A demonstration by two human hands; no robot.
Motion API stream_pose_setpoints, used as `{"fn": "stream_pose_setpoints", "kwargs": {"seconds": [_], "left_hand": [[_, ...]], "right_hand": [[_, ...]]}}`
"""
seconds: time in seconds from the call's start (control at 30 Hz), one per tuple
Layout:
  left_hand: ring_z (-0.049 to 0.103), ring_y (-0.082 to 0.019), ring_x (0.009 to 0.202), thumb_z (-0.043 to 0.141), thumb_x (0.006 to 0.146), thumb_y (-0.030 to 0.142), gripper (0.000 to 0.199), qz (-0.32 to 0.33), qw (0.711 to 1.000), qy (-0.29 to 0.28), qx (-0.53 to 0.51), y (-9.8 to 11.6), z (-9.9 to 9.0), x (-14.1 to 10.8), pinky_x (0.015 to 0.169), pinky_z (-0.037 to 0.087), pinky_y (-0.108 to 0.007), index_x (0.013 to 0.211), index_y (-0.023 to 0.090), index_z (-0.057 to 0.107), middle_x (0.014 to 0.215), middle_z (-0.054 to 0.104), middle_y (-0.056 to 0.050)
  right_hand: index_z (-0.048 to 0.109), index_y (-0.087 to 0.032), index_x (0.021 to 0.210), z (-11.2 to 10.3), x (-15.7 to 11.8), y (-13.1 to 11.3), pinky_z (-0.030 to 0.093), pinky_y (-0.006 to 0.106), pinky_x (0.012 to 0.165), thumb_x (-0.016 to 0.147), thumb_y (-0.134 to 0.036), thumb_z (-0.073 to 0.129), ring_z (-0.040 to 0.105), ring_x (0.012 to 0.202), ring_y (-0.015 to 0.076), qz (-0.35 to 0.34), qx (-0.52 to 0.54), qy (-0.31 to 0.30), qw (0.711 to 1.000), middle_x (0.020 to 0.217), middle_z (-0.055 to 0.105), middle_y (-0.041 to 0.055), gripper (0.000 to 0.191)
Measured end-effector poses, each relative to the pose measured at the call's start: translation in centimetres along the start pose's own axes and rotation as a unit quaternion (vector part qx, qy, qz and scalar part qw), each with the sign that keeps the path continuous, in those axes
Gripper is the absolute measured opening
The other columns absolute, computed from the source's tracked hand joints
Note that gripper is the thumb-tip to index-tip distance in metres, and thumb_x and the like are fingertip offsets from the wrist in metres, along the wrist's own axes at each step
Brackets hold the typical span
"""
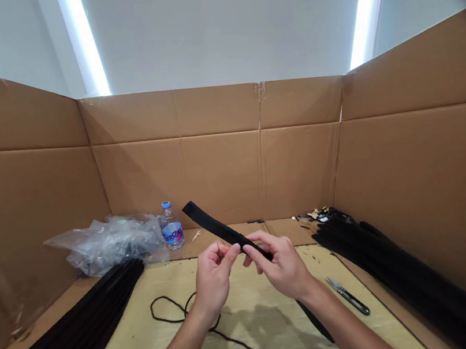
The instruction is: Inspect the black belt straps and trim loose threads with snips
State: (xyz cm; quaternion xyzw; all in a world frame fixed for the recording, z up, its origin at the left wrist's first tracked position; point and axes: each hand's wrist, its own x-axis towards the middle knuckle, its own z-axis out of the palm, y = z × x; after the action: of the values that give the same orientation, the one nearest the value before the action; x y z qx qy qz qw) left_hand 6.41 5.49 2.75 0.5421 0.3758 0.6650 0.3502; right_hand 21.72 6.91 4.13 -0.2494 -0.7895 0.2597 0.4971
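A plastic water bottle (171, 228) with a blue cap stood upright near the cardboard wall (181, 176). A crumpled clear plastic bag (112, 245) lay just left of the bottle. Nearer, a stack of black straps (59, 334) lay left of it, a loop of black cord (170, 311) lay in front of it, and thread snips (347, 296) and another stack of black straps (405, 271) lay well right of it.

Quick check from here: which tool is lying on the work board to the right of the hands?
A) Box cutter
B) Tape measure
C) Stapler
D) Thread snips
D. The thread snips lie on the pale board, with metal blades and a black grip, below and right of the right hand, which holds the black strap.
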Motion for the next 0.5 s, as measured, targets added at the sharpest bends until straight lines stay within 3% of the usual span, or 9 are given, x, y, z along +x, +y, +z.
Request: {"fn": "stream_pose_setpoints", "kwargs": {"seconds": [0.13, 0.27, 0.5], "left_hand": [[0.021, -0.003, 0.044, 0.073, 0.066, 0.05, 0.045, -0.028, 0.999, 0.008, -0.036, -0.5, -0.2, 0.2, 0.043, 0.016, -0.017, 0.061, 0.016, 0.044, 0.048, 0.033, 0.009], [0.022, -0.002, 0.043, 0.073, 0.066, 0.049, 0.044, -0.035, 0.998, 0.024, -0.044, -0.7, -0.1, 0.3, 0.042, 0.016, -0.017, 0.06, 0.015, 0.045, 0.045, 0.033, 0.009], [0.027, 0.0, 0.041, 0.084, 0.054, 0.039, 0.044, -0.053, 0.994, 0.029, -0.096, -1.0, 0.2, 0.3, 0.04, 0.019, -0.014, 0.068, 0.015, 0.049, 0.052, 0.044, 0.009]], "right_hand": [[0.063, -0.018, 0.112, -0.3, 0.1, 0.2, 0.04, 0.018, 0.046, 0.091, -0.035, 0.051, 0.057, 0.055, 0.0105, -0.007, -0.018, -0.024, 1.0, 0.076, 0.07, 0.003, 0.029], [0.065, -0.018, 0.114, -0.2, 0.1, 0.5, 0.043, 0.022, 0.051, 0.093, -0.034, 0.048, 0.057, 0.055, 0.0129, -0.047, -0.098, -0.009, 0.994, 0.074, 0.068, 0.0048, 0.031], [0.057, -0.013, 0.126, 1.5, -0.3, 1.5, 0.046, 0.033, 0.07, 0.096, -0.021, 0.039, 0.056, 0.074, 0.0212, -0.181, -0.266, 0.036, 0.946, 0.088, 0.067, 0.0117, 0.035]]}}
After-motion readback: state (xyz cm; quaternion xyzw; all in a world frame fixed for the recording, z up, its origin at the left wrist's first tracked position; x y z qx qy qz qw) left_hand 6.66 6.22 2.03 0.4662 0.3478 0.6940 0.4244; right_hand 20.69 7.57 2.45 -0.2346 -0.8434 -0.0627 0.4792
